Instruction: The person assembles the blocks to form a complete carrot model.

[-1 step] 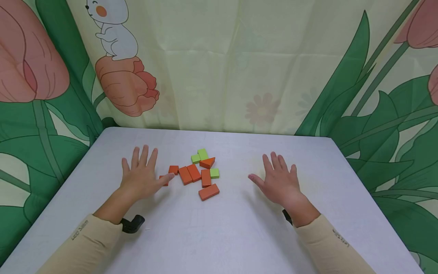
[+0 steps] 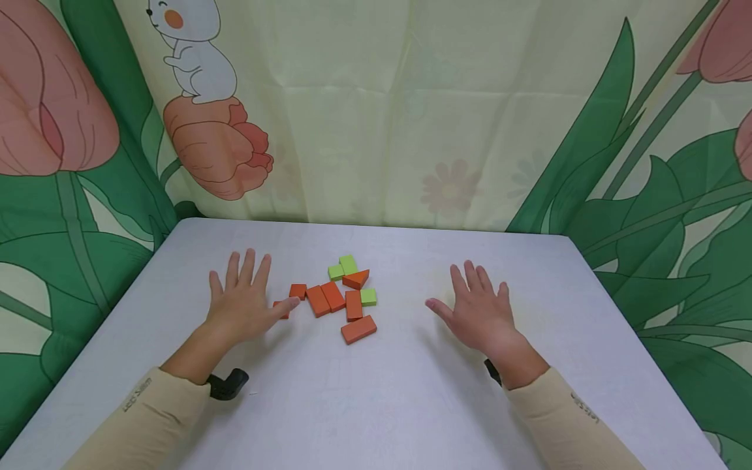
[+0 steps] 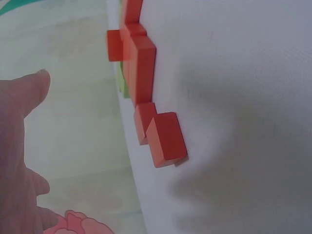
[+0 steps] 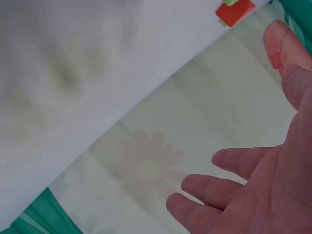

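My left hand [image 2: 243,310] is held above the table with its fingers spread and nothing in it. Its thumb partly covers a small orange-red block [image 2: 284,315] in the head view; the left wrist view shows that block [image 3: 168,137] apart from the hand. Spread fingers also mark my right hand [image 2: 482,316], raised on the right side and holding nothing. Between the hands lie several orange-red rectangular blocks [image 2: 318,301], an orange triangular block [image 2: 356,280] and three light green blocks [image 2: 368,297]. The nearest orange-red block [image 2: 359,330] lies at an angle.
The white table [image 2: 376,411] ends at the back against a cream curtain [image 2: 376,130] printed with flowers, leaves and a white animal. Black straps or mounts [image 2: 228,385] sit at both wrists, by the beige sleeves [image 2: 141,418].
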`<state>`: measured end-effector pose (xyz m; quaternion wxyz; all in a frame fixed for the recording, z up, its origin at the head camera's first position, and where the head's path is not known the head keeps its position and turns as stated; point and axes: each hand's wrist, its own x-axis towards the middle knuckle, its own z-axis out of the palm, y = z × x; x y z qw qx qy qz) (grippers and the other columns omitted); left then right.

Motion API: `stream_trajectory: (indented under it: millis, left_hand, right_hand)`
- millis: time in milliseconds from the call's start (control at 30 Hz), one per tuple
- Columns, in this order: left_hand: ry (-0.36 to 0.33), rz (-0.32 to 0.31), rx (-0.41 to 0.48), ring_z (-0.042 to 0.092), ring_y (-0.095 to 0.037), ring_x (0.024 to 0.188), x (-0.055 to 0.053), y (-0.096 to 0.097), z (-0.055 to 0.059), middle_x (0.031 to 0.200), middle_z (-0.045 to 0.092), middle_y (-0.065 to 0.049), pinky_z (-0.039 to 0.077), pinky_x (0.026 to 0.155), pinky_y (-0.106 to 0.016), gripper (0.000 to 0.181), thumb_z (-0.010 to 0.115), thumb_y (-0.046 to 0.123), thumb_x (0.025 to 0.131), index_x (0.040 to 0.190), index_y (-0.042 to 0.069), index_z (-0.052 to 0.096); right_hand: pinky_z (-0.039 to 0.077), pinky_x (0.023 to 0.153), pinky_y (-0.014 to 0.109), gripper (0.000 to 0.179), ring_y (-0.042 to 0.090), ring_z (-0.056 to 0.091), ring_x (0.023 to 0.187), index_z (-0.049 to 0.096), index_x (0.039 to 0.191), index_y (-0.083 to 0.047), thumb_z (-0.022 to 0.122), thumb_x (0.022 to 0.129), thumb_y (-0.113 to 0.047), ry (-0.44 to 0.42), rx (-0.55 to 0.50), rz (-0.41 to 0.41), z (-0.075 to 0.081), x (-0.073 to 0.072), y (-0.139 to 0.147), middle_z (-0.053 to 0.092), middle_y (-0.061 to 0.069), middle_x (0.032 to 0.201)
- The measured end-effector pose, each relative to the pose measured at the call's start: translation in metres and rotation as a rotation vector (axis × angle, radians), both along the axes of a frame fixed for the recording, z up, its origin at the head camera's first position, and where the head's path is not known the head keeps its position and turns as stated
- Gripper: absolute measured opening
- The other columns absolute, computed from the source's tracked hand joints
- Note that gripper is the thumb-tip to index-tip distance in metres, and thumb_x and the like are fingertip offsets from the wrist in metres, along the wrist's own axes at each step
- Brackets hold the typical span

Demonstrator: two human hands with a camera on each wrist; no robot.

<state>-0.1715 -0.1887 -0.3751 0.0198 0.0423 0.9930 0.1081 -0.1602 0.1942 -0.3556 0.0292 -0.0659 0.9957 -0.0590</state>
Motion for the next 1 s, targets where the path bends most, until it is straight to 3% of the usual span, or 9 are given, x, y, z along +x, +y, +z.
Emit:
stream_trajectory:
  millis: [167, 400, 633, 800, 1000]
  left_hand:
    - [0.021, -0.022, 0.018, -0.006, -0.05, 0.147, -0.001, 0.002, -0.001, 0.162, 0.002, -0.03, -0.006, 0.107, -0.075, 0.106, 0.056, 0.068, 0.089, 0.158, -0.002, 0.014]
    - [0.055, -0.117, 0.103, 0.015, -0.047, 0.146, -0.006, 0.011, -0.009, 0.16, 0.019, -0.027, 0.01, 0.107, -0.075, 0.102, 0.071, 0.055, 0.086, 0.155, -0.003, 0.024]
    - [0.087, -0.202, 0.179, 0.029, -0.045, 0.142, -0.014, 0.023, -0.023, 0.157, 0.032, -0.024, 0.027, 0.105, -0.071, 0.099, 0.083, 0.045, 0.079, 0.152, -0.003, 0.034]
    - [0.076, -0.197, 0.23, 0.035, -0.042, 0.139, -0.021, 0.027, -0.033, 0.152, 0.04, -0.022, 0.032, 0.105, -0.067, 0.096, 0.087, 0.04, 0.076, 0.149, 0.0, 0.039]
    - [0.008, -0.154, 0.254, 0.04, -0.04, 0.134, -0.027, 0.029, -0.039, 0.143, 0.051, -0.02, 0.032, 0.106, -0.064, 0.089, 0.087, 0.04, 0.077, 0.146, 0.003, 0.046]
  right_hand:
    - [0.009, 0.11, 0.072, 0.088, 0.045, 0.013, 0.148, 0.023, 0.156, 0.001, 0.047, 0.099, -0.061, 0.009, -0.014, 0.006, 0.0, 0.001, -0.002, 0.016, 0.027, 0.161]
    - [0.019, 0.11, 0.069, 0.088, 0.043, 0.023, 0.145, 0.028, 0.155, 0.002, 0.053, 0.097, -0.059, 0.033, -0.062, 0.039, -0.009, 0.001, -0.017, 0.026, 0.024, 0.159]
    - [0.035, 0.107, 0.059, 0.085, 0.038, 0.039, 0.139, 0.037, 0.151, 0.001, 0.062, 0.093, -0.056, 0.063, -0.204, 0.101, -0.024, 0.001, -0.042, 0.04, 0.02, 0.153]
    - [0.043, 0.102, 0.053, 0.079, 0.036, 0.051, 0.128, 0.048, 0.144, -0.002, 0.072, 0.088, -0.051, 0.078, -0.287, 0.109, -0.031, 0.001, -0.06, 0.053, 0.016, 0.142]
    - [0.046, 0.101, 0.049, 0.078, 0.033, 0.052, 0.126, 0.051, 0.143, -0.003, 0.075, 0.085, -0.05, 0.014, -0.315, 0.132, -0.037, 0.0, -0.081, 0.056, 0.014, 0.139]
